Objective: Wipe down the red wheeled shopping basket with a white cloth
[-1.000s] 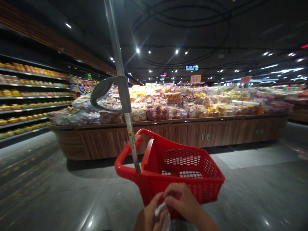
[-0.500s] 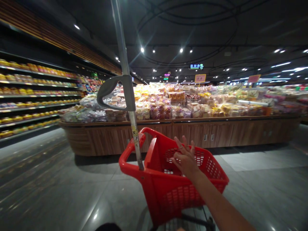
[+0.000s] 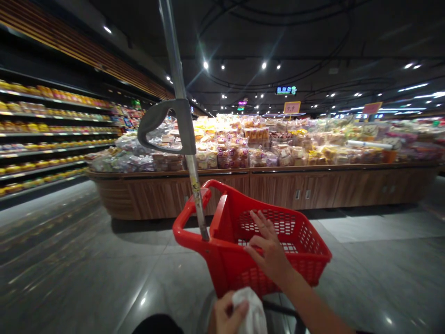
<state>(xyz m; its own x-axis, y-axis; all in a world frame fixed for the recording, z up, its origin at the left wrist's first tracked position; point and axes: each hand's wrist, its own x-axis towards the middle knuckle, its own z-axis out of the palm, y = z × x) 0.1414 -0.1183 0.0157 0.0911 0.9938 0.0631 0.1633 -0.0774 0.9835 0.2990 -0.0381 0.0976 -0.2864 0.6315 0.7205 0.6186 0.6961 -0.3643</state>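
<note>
A red plastic shopping basket (image 3: 306, 241) on wheels stands on the floor in front of me, with a tall metal pull pole and grey handle (image 3: 163, 125) rising from its near left corner. My right hand (image 3: 269, 250) reaches over the basket's near rim, fingers spread and open, holding nothing. At the bottom edge my left hand (image 3: 225, 315) is closed on a crumpled white bag or cloth (image 3: 253, 313). The basket's inside looks bare as far as I can see.
A long wooden display island (image 3: 278, 190) piled with packaged bread and pastries runs across ahead. Shelves (image 3: 45, 139) of yellow packaged goods line the left wall. Price signs (image 3: 292, 107) stand over the island. Glossy grey floor (image 3: 69, 260) stretches left and right.
My right hand left the white thing, reached out above the basket, then dropped toward the near rim. My left hand went out of view and came back holding the white thing.
</note>
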